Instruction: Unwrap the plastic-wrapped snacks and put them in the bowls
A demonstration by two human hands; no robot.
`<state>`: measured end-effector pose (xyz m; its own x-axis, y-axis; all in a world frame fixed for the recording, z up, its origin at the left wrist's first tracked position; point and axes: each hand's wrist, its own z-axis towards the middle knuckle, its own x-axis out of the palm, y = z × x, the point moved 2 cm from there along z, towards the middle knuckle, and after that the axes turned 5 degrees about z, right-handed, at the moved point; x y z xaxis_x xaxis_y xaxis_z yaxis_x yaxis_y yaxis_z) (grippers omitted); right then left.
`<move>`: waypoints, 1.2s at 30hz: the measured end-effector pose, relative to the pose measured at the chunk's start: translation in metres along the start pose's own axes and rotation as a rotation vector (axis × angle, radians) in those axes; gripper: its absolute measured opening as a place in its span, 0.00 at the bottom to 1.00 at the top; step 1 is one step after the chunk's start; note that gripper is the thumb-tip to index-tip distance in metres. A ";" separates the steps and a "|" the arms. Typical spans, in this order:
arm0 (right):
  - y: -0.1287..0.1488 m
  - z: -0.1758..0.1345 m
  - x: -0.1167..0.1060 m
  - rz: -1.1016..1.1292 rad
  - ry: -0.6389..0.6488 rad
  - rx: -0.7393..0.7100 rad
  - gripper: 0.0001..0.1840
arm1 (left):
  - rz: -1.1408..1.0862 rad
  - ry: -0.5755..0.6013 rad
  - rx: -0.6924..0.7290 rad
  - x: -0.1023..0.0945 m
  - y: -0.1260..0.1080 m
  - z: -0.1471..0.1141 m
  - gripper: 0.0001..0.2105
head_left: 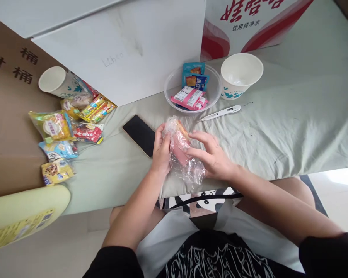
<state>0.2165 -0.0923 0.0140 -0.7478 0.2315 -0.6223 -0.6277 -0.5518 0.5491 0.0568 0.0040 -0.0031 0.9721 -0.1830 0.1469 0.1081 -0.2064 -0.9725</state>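
Note:
A pink block-shaped item in clear plastic wrap, with an orange-brown edge at its top right, is held between my hands near the front of the cloth-covered surface. My left hand is closed on its left side, thumb on top. Against its right side rests my right hand, fingers bent and touching the wrap. Loose crinkled film hangs toward me below the item. Just left of my left hand lies a black phone. Beyond my hands are a clear plastic bowl of snack packets and a white utility knife.
A paper cup stands right of the bowl. Another cup lies tilted at the left, beside several snack packs. White box and red-and-white carton line the back. A yellow-green container is at the lower left.

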 end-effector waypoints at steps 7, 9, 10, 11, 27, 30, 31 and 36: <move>0.000 0.005 -0.009 0.294 -0.039 0.126 0.11 | 0.313 0.008 0.280 -0.003 0.010 -0.003 0.20; -0.002 0.004 -0.010 0.342 -0.047 0.246 0.11 | 0.383 0.031 0.363 -0.004 0.012 -0.004 0.22; -0.003 0.004 -0.010 0.367 -0.060 0.312 0.10 | 0.395 0.062 0.402 -0.004 0.012 -0.005 0.24; -0.004 0.005 -0.010 0.391 -0.079 0.379 0.10 | 0.393 0.108 0.435 -0.004 0.013 -0.005 0.27; -0.008 0.008 -0.005 0.476 -0.144 0.584 0.04 | 0.429 0.311 0.387 0.002 0.023 -0.006 0.53; -0.009 0.010 -0.013 0.538 -0.079 0.496 0.14 | 0.371 0.280 0.395 0.000 0.020 -0.003 0.49; -0.011 0.010 -0.018 0.533 -0.064 0.471 0.17 | 0.362 0.274 0.396 -0.001 0.019 -0.002 0.48; -0.039 0.007 -0.047 -0.039 -0.106 0.552 0.19 | 0.388 0.298 0.410 -0.003 0.024 -0.003 0.40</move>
<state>0.2745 -0.0766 0.0259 -0.7212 0.3384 -0.6044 -0.6543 -0.0466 0.7548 0.0561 -0.0033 -0.0258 0.8631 -0.4426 -0.2432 -0.1118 0.3021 -0.9467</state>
